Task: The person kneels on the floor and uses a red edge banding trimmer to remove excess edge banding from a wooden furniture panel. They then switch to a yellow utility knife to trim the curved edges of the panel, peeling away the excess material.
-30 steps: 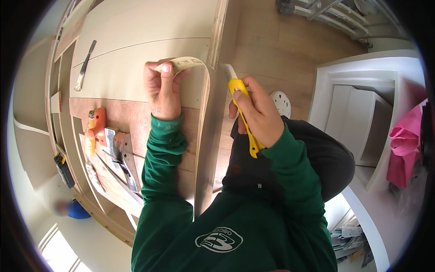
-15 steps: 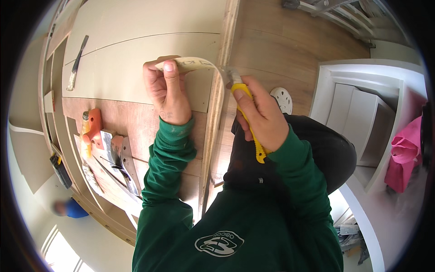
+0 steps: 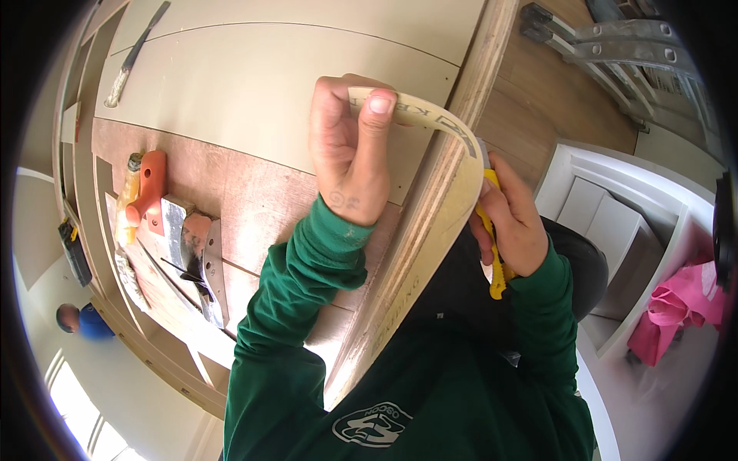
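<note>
My left hand [image 3: 357, 154] pinches the upper end of a bent tan strip [image 3: 450, 203] between thumb and fingers. The strip has dark print, like the backing of sandpaper; it arches over to the right and runs down beside the board's edge toward my body. In my right hand [image 3: 519, 219] is a yellow utility knife [image 3: 496, 276], with fingers wrapped round its handle. The knife's upper end lies close to the strip's bend; its blade is mostly hidden there, so I cannot tell whether it touches.
Left on the workbench [image 3: 254, 184] lie an orange-handled tool [image 3: 154, 188], several scrapers [image 3: 192, 238] and a brush [image 3: 131, 65]. Its plywood edge [image 3: 461, 115] runs between my arms. At right stand a ladder [image 3: 623, 42], a white cabinet [image 3: 565, 165] and pink cloth [image 3: 676, 307]. Someone in blue [image 3: 92, 323] is far left.
Both hands have shifted right in the picture, and the view has turned. Much more of the strip now shows, reaching down past the knife. Both grips stay closed.
</note>
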Available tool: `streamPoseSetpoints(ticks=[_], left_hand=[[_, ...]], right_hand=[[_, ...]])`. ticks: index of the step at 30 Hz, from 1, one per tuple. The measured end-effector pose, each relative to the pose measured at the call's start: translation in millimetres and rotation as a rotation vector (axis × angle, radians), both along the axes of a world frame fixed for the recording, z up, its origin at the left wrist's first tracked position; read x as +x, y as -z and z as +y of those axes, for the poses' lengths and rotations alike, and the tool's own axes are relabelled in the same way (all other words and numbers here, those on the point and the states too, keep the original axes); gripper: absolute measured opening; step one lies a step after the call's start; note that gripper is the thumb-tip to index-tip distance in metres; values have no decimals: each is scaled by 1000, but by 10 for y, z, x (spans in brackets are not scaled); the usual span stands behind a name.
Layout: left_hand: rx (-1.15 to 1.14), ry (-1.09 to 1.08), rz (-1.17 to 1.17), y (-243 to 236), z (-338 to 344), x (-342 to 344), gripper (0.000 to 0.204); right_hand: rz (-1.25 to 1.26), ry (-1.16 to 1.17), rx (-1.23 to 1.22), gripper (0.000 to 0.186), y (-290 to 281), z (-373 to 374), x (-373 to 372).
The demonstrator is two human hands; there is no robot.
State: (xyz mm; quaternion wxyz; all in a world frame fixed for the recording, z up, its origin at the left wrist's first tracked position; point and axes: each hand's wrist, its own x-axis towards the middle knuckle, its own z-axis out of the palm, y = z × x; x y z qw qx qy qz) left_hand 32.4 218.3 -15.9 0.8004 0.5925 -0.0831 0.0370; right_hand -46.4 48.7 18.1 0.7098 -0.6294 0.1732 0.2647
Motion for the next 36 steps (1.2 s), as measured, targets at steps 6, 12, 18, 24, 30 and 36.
streamPoseSetpoints(ticks=[6, 12, 18, 24, 30, 36], left_hand=[[64, -10, -21, 8, 33, -7, 8], [-29, -161, 27, 68, -10, -71, 5], [-70, -26, -20, 91, 83, -11, 10], [-23, -53, 8, 93, 92, -31, 14], [-24, -24, -21, 90, 119, -30, 12], [-13, -18, -12, 102, 139, -40, 13]], right_hand=[[46, -27, 10, 20, -82, -18, 112], [-26, -52, 37, 22, -25, -38, 99], [-153, -87, -95, 17, 12, -65, 33], [-389, 36, -425, 13, -144, -177, -133], [-235, 106, -108, 25, 9, 35, -100], [-123, 74, -37, 15, 7, 38, -69]])
